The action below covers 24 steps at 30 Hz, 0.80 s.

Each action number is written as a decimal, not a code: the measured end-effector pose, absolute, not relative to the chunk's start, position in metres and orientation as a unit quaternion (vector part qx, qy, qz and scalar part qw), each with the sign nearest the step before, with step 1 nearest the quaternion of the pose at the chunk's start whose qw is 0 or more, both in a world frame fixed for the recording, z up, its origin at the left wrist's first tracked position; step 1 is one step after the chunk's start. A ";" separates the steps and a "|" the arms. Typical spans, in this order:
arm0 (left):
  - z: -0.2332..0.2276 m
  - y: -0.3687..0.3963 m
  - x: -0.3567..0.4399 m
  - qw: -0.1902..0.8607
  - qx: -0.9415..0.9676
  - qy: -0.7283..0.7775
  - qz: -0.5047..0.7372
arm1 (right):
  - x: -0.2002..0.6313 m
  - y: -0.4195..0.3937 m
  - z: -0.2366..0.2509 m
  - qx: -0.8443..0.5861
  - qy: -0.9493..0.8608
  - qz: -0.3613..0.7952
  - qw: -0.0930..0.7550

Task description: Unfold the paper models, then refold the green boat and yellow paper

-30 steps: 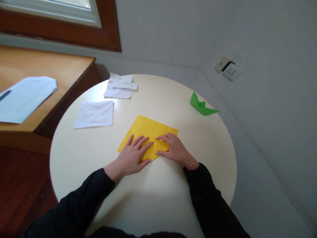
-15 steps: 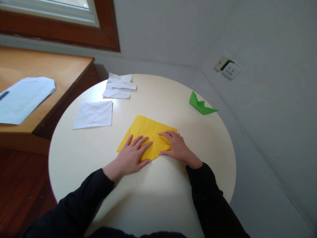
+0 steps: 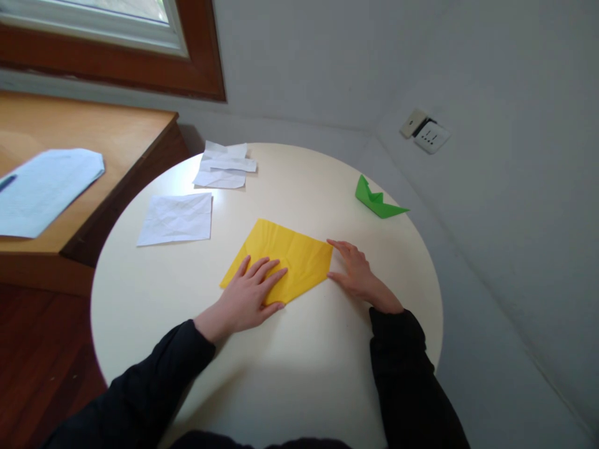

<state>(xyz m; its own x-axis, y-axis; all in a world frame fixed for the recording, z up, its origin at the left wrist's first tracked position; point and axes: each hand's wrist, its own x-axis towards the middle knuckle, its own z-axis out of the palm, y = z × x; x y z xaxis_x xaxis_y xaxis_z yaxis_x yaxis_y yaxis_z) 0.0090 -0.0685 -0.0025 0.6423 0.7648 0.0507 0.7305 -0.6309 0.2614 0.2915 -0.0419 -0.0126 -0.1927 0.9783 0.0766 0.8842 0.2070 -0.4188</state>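
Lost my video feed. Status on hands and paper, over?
Left hand flat on yellow paper. Right hand open at its right edge. Green paper boat well apart.

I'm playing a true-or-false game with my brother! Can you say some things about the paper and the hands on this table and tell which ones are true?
1. The left hand lies flat on the yellow paper. True.
2. The right hand is pressing down in the middle of the yellow paper. False: it sits at the paper's right edge, mostly on the round table.
3. A green paper boat stands near the table's far right rim. True.
4. The boat is touching the yellow paper. False: they are apart.
5. A white creased sheet lies left of the yellow paper. True.
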 end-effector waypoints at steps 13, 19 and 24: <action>-0.004 -0.068 0.007 0.110 0.901 0.405 0.110 | 0.253 -0.064 -0.016 -0.505 -0.797 0.102 0.316; -0.005 -0.075 0.010 0.076 0.893 0.407 0.175 | 0.239 -0.080 -0.021 -0.548 -0.805 0.064 0.217; -0.008 -0.082 0.015 0.081 0.882 0.420 0.199 | 0.220 -0.097 -0.014 -0.594 -0.781 0.010 0.193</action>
